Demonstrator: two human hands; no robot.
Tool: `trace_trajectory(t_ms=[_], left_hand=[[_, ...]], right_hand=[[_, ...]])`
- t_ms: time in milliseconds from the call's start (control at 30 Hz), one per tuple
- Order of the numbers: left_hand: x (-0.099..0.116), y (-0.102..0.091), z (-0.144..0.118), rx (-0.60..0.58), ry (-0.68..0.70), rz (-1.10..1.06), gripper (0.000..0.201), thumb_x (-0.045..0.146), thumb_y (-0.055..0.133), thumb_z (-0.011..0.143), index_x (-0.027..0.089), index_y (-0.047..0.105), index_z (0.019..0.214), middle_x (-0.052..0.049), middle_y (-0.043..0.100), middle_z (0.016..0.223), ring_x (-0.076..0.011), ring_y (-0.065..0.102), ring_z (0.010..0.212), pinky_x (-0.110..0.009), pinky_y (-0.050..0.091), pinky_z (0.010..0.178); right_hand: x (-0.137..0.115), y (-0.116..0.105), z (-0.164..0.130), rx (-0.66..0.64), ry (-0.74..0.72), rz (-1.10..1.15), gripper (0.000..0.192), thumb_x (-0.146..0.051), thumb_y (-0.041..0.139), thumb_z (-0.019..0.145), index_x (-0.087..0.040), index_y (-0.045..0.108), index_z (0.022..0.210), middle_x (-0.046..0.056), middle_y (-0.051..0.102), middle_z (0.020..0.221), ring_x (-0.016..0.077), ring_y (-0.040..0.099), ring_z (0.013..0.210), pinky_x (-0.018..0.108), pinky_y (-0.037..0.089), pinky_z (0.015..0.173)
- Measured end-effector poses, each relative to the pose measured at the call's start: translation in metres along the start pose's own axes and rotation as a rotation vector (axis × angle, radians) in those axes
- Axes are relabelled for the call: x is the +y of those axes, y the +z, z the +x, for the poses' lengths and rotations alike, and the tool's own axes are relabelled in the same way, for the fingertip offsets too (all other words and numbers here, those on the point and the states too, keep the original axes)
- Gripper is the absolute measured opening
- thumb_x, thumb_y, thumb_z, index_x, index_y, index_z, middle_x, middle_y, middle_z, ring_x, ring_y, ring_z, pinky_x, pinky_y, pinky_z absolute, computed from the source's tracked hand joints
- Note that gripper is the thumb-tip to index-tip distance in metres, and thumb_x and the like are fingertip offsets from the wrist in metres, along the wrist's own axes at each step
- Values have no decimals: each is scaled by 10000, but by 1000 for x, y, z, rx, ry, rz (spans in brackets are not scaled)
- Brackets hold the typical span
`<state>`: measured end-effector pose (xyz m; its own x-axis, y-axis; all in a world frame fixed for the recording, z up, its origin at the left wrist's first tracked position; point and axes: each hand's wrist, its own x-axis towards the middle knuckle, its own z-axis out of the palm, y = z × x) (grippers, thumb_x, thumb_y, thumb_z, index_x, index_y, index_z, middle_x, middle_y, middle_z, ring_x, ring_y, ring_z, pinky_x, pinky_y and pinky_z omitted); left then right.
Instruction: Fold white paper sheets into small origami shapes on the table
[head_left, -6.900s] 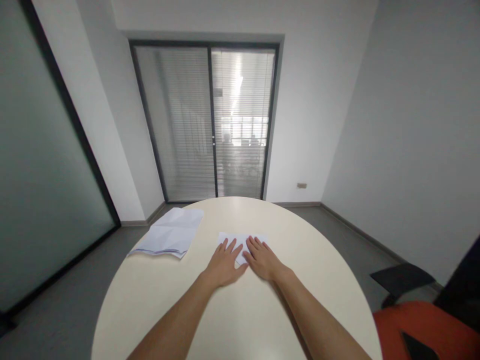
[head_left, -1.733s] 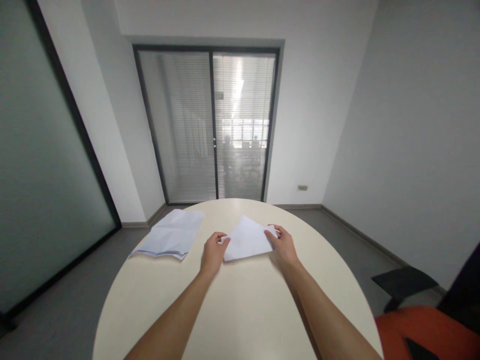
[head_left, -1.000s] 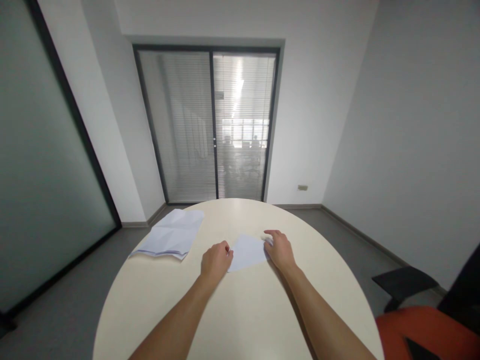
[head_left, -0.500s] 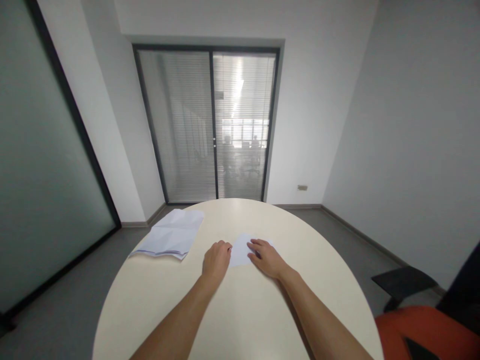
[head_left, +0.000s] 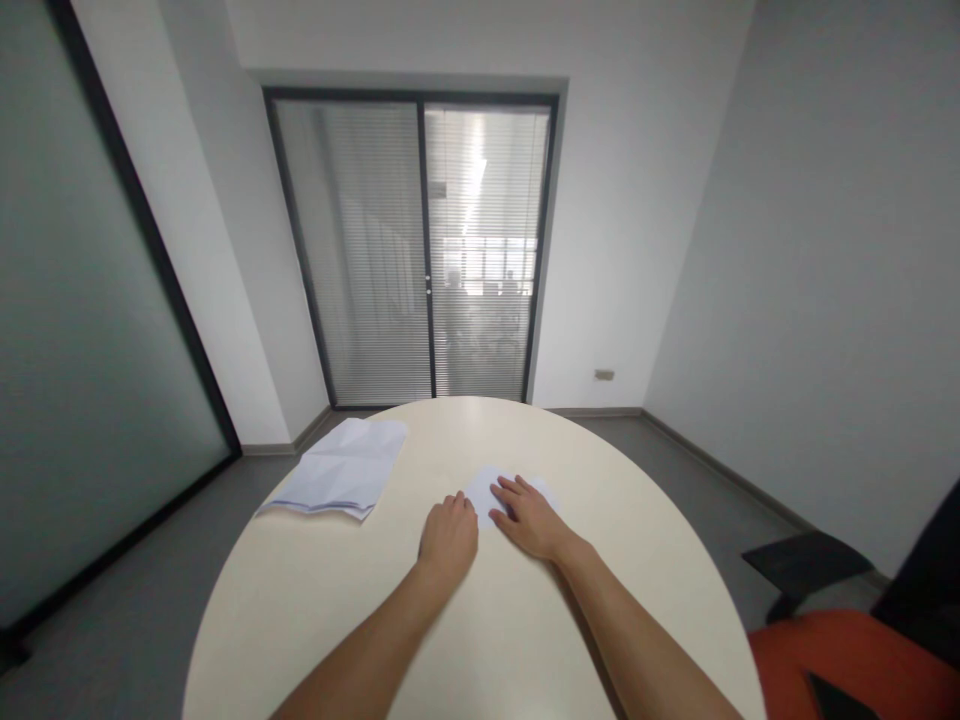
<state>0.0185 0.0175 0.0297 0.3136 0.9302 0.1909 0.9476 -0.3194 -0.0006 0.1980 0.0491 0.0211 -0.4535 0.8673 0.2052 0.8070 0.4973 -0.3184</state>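
Note:
A small piece of white paper (head_left: pixel 486 487), apparently folded, lies on the round cream table (head_left: pixel 525 640) in front of me. My left hand (head_left: pixel 450 535) is closed at the paper's left edge, its fingers curled and pressed together on the margin; the fingertips are partly hidden. Across the paper's right half rests my right hand (head_left: pixel 531 518), palm down with fingers spread, covering much of it. Both forearms reach in from the front of the table.
A stack of creased white sheets (head_left: pixel 345 465) lies at the table's left edge. An orange chair (head_left: pixel 847 660) with a black armrest (head_left: pixel 810 562) stands at the right. Beyond the table is a glass door (head_left: pixel 375 260) with blinds.
My left hand has moved slightly right and toward me along the paper's left edge, and the paper's left part looks narrower. The right hand has barely moved.

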Motion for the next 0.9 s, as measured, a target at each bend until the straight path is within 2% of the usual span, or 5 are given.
trace_trajectory(t_ms=[167,333,533,767,900], left_hand=[[16,4,-8,24,-35,28,434,253,398,998,19,579,1315,-242,537,1401,-315,503,1312,-407,470,1029],[15,7,-11,-4,-22,-43,613,407,346,1010,-30,445,1428,-263,408,1497,-339,389,1407,-428,369,1132],[8,10,-11,-35,-14,-94,714,521,269,996,5,389,1475,-245,333,1543,-346,314,1446,-472,298,1167],[6,8,-11,-55,-18,-141,751,547,276,976,0,375,1480,-249,316,1553,-356,288,1456,-470,258,1181],[4,10,-11,-43,-13,-155,773,566,270,968,0,366,1486,-244,318,1556,-360,268,1463,-469,237,1188]], right_hand=[[-5,0,-1,-100,98,13,635,-481,432,956,-176,387,1511,112,286,1601,389,179,1482,564,188,1176],[-3,1,-1,-132,126,37,651,-492,419,960,-195,341,1533,85,245,1618,370,129,1496,556,152,1186],[-3,-1,0,-71,162,-9,582,-469,359,985,-188,412,1492,101,333,1585,323,240,1476,517,201,1178],[-3,-9,0,42,385,-153,458,-421,418,953,-214,595,1322,131,502,1466,340,391,1383,511,302,1099],[-1,-10,-1,131,507,-201,457,-431,441,934,-168,634,1254,174,583,1348,352,470,1296,484,355,1049]])
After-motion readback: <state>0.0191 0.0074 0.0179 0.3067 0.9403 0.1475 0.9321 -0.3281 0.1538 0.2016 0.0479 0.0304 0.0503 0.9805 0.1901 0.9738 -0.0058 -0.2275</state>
